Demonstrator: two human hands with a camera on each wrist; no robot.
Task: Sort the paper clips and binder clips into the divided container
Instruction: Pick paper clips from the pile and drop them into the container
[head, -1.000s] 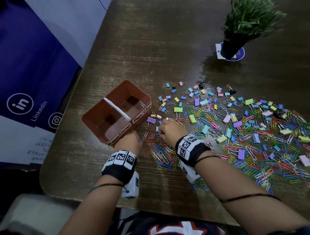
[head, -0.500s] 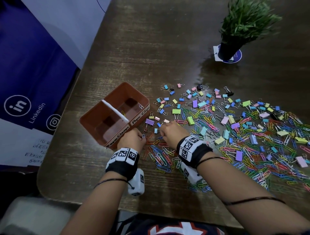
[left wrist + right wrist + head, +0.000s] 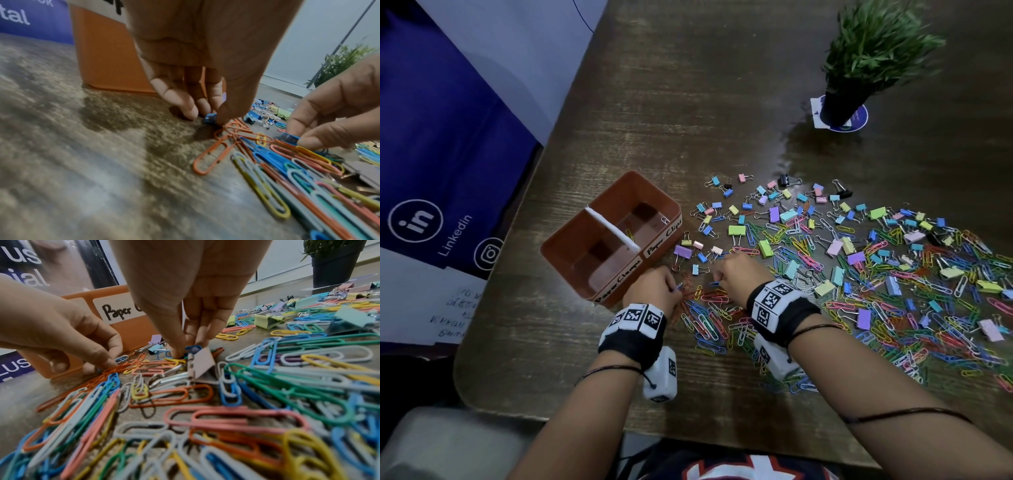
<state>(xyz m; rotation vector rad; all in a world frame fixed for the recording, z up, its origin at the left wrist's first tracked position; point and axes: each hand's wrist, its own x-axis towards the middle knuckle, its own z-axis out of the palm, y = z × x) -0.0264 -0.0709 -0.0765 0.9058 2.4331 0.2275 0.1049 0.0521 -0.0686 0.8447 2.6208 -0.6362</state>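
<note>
Beside the near corner of the brown divided container (image 3: 616,240), both hands work at the edge of the heap on the worktop (image 3: 654,120). The left hand (image 3: 654,289) pinches a small blue paper clip (image 3: 210,118) between thumb and fingertips, low against the wood. The right hand (image 3: 741,274) pinches another blue paper clip (image 3: 193,349) in the same way, just beside a lilac binder clip (image 3: 202,365) lying on its side.

To do this step well, I would lift each clip straight up, so its loops do not hook the orange paper clips (image 3: 211,155) tangled beneath, then carry it to the compartment labelled for paper clips, the farther one. Shaking off any hanger-on before the drop seems wise.

The container looks nearly bare; a clip or two seems to lie in the far section, though the view is too small to be sure. Paper clips in many colours spread wide to the right, with pastel binder clips (image 3: 736,229) scattered among and beyond them, so the sorting has barely begun.
</note>
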